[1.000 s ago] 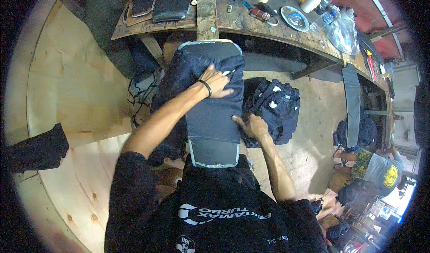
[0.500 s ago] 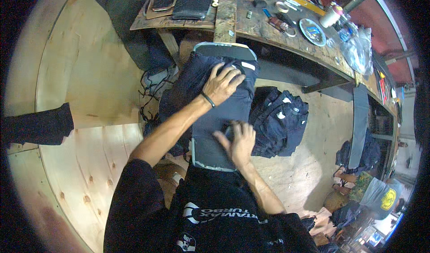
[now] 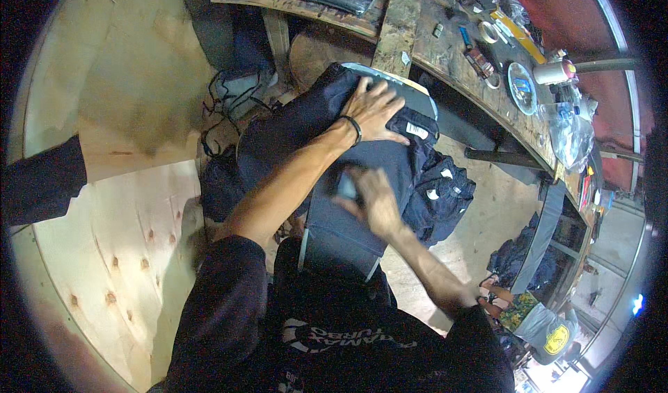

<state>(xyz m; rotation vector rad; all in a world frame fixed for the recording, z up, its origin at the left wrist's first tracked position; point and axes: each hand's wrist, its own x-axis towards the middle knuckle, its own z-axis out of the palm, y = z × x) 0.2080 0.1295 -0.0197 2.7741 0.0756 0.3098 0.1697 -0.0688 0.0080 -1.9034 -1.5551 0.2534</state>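
A dark navy garment [image 3: 376,153] with a white label lies over a long narrow board [image 3: 341,250] with a pale edge, which runs from my body to the bench. My left hand [image 3: 376,111] presses on the garment near its far end, fingers spread, left of the label. Closer to me, my right hand [image 3: 379,202] is over the cloth, smeared by motion. Its fingers curl round a small grey-blue object [image 3: 348,186], whose kind I cannot make out. Right of the board lies a pile of similar dark garments [image 3: 442,195] with white labels.
A worn wooden workbench [image 3: 445,59] spans the far side, bearing tape rolls [image 3: 488,33], a thread cone [image 3: 554,72] and a round dish [image 3: 522,87]. Dark cloth [image 3: 49,181] lies by the plywood at left. Another person [image 3: 546,327] is at lower right, beside a long grey board [image 3: 539,240].
My head view has shifted and tilted. The right hand has moved farther up the garment, away from me. My left hand now rests more to the left of the label, and the cloth has shifted.
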